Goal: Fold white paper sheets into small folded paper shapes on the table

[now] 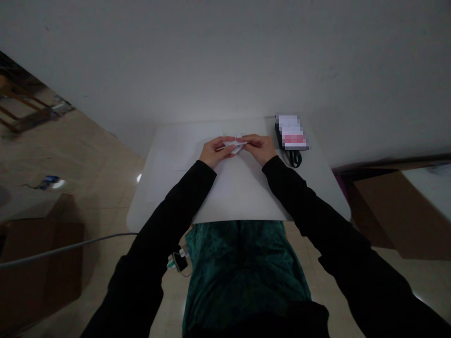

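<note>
A small folded piece of white paper (235,143) is held over the white table (169,188), between both hands. My left hand (214,151) pinches its left side with the fingers curled. From the right, my right hand (260,147) grips the other side, fingers closed on it. Both arms wear black sleeves and reach forward from the table's near edge.
A dark object with a blurred white and red patch (291,136) lies at the table's back right, with a black loop below it. Cardboard boxes (401,216) stand at the right and left. A grey cable (63,249) crosses the floor at left. A wall rises behind.
</note>
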### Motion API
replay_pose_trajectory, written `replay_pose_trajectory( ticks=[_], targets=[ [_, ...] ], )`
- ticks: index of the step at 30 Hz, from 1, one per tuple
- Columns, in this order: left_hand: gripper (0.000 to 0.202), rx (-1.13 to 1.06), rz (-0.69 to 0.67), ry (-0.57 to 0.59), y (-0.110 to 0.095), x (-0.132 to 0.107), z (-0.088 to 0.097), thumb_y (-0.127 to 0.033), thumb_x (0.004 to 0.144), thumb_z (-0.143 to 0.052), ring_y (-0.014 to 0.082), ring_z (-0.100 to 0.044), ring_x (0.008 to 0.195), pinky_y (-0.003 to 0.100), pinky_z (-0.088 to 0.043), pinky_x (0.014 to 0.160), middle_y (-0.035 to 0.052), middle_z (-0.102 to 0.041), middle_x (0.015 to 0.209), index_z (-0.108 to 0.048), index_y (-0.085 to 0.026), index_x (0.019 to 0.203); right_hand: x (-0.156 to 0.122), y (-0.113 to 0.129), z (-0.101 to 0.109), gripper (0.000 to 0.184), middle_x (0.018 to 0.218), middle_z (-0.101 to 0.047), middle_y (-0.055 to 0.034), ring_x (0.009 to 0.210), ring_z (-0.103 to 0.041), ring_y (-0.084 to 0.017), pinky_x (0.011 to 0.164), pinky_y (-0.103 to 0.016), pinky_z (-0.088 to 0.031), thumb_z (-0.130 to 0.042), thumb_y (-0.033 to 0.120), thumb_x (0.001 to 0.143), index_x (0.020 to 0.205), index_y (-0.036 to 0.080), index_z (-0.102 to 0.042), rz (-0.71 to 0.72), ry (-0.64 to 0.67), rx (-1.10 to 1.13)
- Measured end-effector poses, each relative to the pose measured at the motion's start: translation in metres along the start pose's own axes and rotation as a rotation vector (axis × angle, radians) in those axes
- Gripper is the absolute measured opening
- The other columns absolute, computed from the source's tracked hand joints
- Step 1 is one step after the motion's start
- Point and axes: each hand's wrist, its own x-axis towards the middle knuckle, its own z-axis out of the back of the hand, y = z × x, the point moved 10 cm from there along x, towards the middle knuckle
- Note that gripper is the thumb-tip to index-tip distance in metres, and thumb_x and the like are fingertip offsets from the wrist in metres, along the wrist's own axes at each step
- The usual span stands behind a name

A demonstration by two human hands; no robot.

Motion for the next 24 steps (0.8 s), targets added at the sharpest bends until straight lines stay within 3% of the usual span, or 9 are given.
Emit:
replay_pose_trajectory(
  ticks=[3,6,9,12,16,20,24],
  targets=[
    [0.044,0.017,-0.024,-0.008,0.001,0.001,0.001,-0.033,0.061,-0.086,0.0094,-0.064,0.070,0.032,-0.060,0.077,0.0000,-0.067,0.078,-0.071,-0.017,0.099,-0.002,-0.007,-0.002,0.010,0.088,-0.074,-0.0025,0.078,-0.069,-0.017,0.079,-0.040,-0.060,-0.078,0.026,0.067,0.076,0.023,-0.078,-0.065,-0.001,0.062],
    [0.045,0.027,-0.056,0.009,0.001,0.001,0.000,-0.030,0.060,-0.085,0.0082,-0.062,0.068,0.031,-0.059,0.075,0.0011,-0.069,0.087,-0.071,-0.018,0.101,-0.002,-0.012,0.000,0.018,0.085,-0.073,-0.0034,0.073,-0.068,-0.016,0.076,-0.039,-0.061,-0.079,0.036,0.067,0.076,0.020,-0.076,-0.089,-0.022,0.041],
    [0.046,0.093,-0.102,0.027,-0.002,0.002,0.001,-0.025,0.061,-0.083,0.0066,-0.059,0.062,0.029,-0.057,0.070,0.0005,-0.068,0.086,-0.071,-0.018,0.105,0.000,-0.015,0.002,0.025,0.075,-0.070,-0.0009,0.065,-0.065,-0.014,0.073,-0.037,-0.060,-0.082,0.037,0.063,0.078,0.020,-0.073,-0.067,-0.029,-0.028],
    [0.043,0.188,-0.138,0.049,-0.003,0.002,0.000,-0.022,0.064,-0.080,0.0066,-0.055,0.056,0.027,-0.052,0.065,-0.0012,-0.065,0.072,-0.072,-0.017,0.107,0.001,-0.017,0.006,0.036,0.072,-0.067,0.0025,0.063,-0.065,-0.013,0.070,-0.033,-0.060,-0.086,0.034,0.057,0.083,0.021,-0.065,-0.035,-0.067,-0.030],
    [0.040,0.236,-0.169,0.052,-0.005,0.001,0.002,-0.024,0.067,-0.079,0.0108,-0.058,0.061,0.028,-0.050,0.065,-0.0001,-0.065,0.066,-0.073,-0.015,0.105,0.000,-0.023,0.007,0.049,0.071,-0.066,0.0036,0.064,-0.066,-0.013,0.067,-0.033,-0.061,-0.088,0.035,0.054,0.093,0.023,-0.060,-0.061,-0.096,0.019],
    [0.030,0.265,-0.192,0.096,-0.008,0.000,-0.003,-0.023,0.067,-0.077,0.0079,-0.054,0.056,0.024,-0.046,0.059,-0.0002,-0.064,0.067,-0.072,-0.014,0.095,-0.001,-0.023,0.000,0.045,0.068,-0.065,0.0020,0.059,-0.062,-0.012,0.061,-0.032,-0.061,-0.086,0.047,0.054,0.082,0.020,-0.064,-0.081,-0.066,0.018],
    [0.019,0.345,-0.277,0.096,-0.016,-0.003,-0.010,-0.022,0.071,-0.073,0.0076,-0.057,0.060,0.022,-0.047,0.059,-0.0003,-0.063,0.074,-0.061,-0.015,0.085,-0.001,-0.013,0.000,0.040,0.059,-0.062,0.0027,0.049,-0.054,-0.009,0.048,-0.028,-0.055,-0.087,0.047,0.051,0.072,0.017,-0.069,-0.067,-0.060,-0.064]
  ],
)
